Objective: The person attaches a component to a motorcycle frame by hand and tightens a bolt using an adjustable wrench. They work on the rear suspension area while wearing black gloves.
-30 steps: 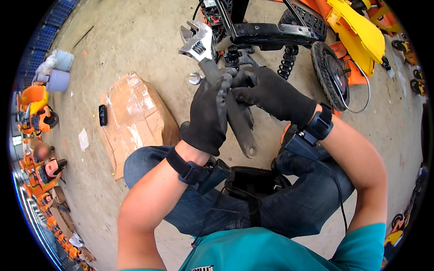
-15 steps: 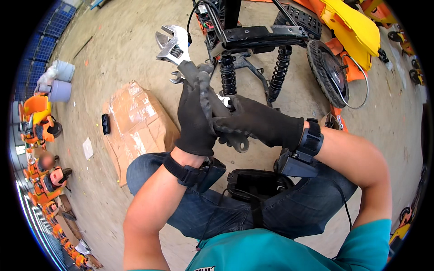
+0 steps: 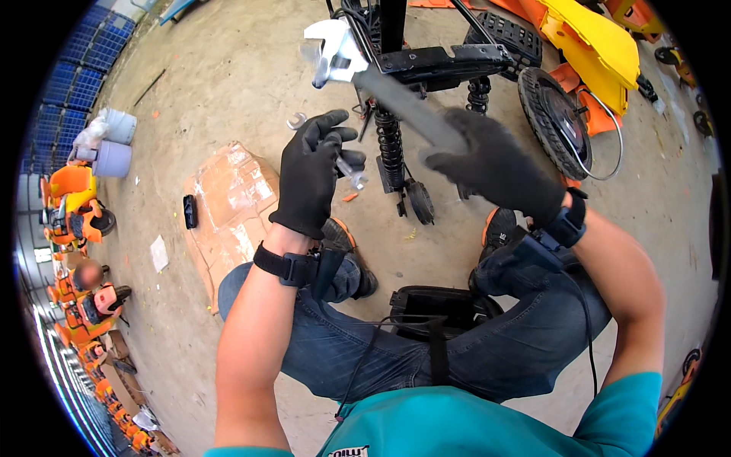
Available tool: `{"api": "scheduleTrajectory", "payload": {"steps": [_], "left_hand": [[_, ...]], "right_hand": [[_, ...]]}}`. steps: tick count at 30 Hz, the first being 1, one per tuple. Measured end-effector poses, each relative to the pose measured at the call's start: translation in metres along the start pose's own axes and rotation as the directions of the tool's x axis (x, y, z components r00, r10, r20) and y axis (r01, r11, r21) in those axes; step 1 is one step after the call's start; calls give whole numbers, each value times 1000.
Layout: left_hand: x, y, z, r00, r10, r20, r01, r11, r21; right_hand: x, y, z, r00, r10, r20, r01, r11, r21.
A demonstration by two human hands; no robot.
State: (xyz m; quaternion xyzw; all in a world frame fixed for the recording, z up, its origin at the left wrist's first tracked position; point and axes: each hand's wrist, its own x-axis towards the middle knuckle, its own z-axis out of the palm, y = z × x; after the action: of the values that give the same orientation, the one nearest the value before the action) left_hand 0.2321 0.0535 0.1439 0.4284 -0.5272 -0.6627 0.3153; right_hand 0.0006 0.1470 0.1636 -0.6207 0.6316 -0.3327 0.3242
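Note:
My left hand (image 3: 308, 171), in a black glove, is closed around a small silver spanner (image 3: 354, 175); one open jaw shows below its fingers, another at their upper left. My right hand (image 3: 491, 164), also gloved, grips the lower end of the dark handle of a large adjustable wrench (image 3: 403, 103), whose bright, motion-blurred head points up and left, in front of a black vehicle frame (image 3: 442, 61). Two coil springs (image 3: 390, 141) hang under that frame, with a small black part (image 3: 419, 202) at the foot of the left one.
Flattened cardboard (image 3: 228, 190) lies left of me. A loose wheel (image 3: 548, 122) and yellow body panels (image 3: 590, 46) are at right. An open black case (image 3: 415, 301) sits between my legs. Buckets (image 3: 114, 156), blue crates (image 3: 65, 114) and orange vehicles (image 3: 76, 206) line the left.
My hands have moved apart: the left down-left with the spanner, the right to the right with the adjustable wrench, whose head moved up and right since half a second ago.

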Motion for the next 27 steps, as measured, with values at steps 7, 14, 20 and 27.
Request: {"api": "scheduleTrajectory", "payload": {"steps": [7, 14, 20, 27], "left_hand": [[-5, 19, 12, 981, 158, 109, -179, 960, 217], [27, 19, -1, 958, -271, 96, 234, 929, 286], [54, -24, -36, 965, -198, 170, 168, 970, 177], [72, -33, -42, 958, -277, 73, 250, 932, 265]], "right_hand": [[-2, -25, -44, 993, 34, -113, 26, 869, 494], [-9, -11, -69, 968, 65, -242, 64, 870, 489], [-9, 6, -70, 940, 25, -341, 83, 951, 297], [-11, -5, -62, 951, 183, -247, -89, 932, 351]]}}
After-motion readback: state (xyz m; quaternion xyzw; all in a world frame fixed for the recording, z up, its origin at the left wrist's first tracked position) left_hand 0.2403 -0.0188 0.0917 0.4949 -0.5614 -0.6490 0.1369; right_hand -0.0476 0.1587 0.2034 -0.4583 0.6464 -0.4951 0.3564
